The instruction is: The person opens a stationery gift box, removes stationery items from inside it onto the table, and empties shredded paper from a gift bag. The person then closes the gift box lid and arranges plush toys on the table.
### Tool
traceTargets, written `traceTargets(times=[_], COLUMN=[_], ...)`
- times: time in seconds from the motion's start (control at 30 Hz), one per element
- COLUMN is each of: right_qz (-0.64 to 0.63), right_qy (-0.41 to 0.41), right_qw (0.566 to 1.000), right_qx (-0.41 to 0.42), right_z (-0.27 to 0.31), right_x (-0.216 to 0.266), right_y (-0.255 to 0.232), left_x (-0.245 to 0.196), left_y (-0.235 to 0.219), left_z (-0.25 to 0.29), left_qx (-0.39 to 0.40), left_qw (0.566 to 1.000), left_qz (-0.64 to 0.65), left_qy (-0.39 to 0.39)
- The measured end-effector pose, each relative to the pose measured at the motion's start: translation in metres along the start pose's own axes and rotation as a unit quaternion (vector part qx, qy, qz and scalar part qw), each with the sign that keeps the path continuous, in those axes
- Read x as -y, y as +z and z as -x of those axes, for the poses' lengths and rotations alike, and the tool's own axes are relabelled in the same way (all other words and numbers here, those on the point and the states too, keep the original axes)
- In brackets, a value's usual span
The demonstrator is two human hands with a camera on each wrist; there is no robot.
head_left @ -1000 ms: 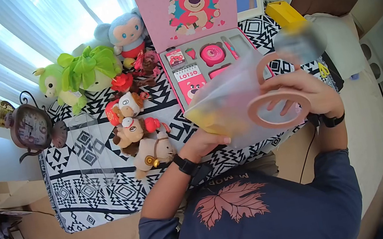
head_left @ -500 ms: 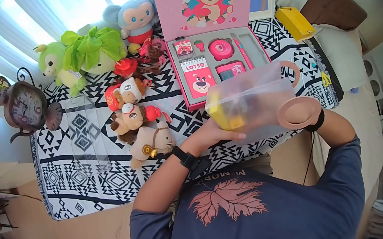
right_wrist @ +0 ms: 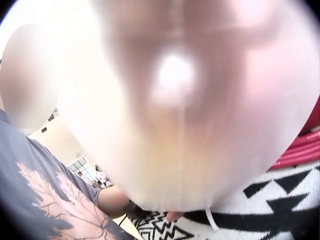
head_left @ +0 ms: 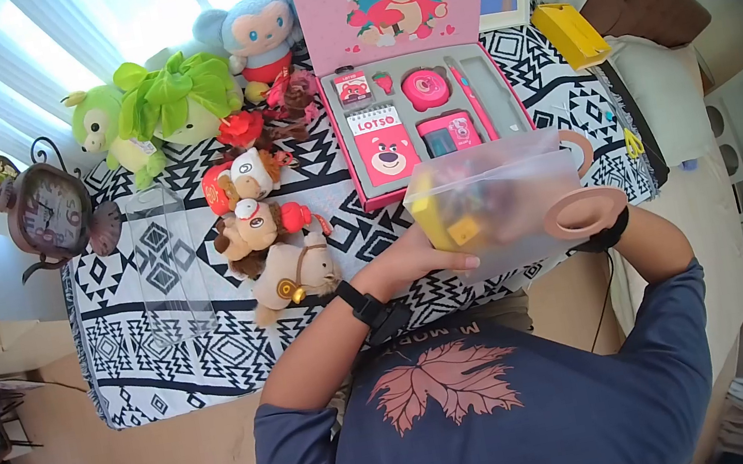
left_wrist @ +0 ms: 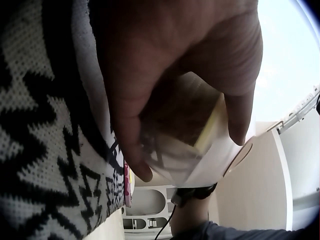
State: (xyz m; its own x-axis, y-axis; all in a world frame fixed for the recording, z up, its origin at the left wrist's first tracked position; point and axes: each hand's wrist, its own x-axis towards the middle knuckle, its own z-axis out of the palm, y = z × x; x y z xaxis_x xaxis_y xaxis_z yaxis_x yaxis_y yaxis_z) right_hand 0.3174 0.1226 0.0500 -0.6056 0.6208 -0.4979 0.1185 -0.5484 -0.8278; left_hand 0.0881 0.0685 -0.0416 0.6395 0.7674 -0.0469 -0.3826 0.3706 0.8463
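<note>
A frosted, see-through bag [head_left: 518,168] with round tan handles [head_left: 585,214] lies tilted on its side in front of me, its mouth toward the right. My left hand [head_left: 411,263] grips its bottom end, thumb on the near side; the left wrist view shows the fingers [left_wrist: 131,145] spread around it. Yellow contents [head_left: 427,213] show through the plastic at that end. My right hand [head_left: 505,195] is inside the bag up to the wrist, a blurred shape through the plastic; I cannot tell whether it holds anything.
An open pink LOTSO gift box [head_left: 354,171] with stationery stands behind the bag. Plush toys [head_left: 291,280] sit left, near a clear plastic case [head_left: 169,266] and a clock [head_left: 52,212]. A yellow box [head_left: 570,36] and yellow scissors [head_left: 633,142] lie right on the patterned cloth [head_left: 160,376].
My right hand has gone from the handles at the mouth deep into the bag. The bag has shifted slightly right, and the left hand keeps its grip on the bottom.
</note>
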Motion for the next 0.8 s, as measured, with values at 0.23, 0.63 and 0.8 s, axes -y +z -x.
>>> traceTargets(times=[0.23,0.63,0.8], right_qz=[0.199,0.558,0.247], right_qy=[-0.090,-0.015,-0.107], right_qw=[0.975,0.827,0.962], right_qx=[0.048,0.057,0.032], right_z=[0.003,0.009,0.019], right_x=[0.015,0.052,0.032], right_y=[-0.008,0.007,-0.006], left_x=[0.011,0.010,0.013], left_y=[-0.008,-0.008,-0.009], left_z=[0.000,-0.002,-0.001], left_qx=[-0.019,-0.023,-0.060], left_qw=[0.998,0.997,0.994], left_qz=[0.044,-0.030,-0.002], left_qy=[-0.040,-0.062,-0.091])
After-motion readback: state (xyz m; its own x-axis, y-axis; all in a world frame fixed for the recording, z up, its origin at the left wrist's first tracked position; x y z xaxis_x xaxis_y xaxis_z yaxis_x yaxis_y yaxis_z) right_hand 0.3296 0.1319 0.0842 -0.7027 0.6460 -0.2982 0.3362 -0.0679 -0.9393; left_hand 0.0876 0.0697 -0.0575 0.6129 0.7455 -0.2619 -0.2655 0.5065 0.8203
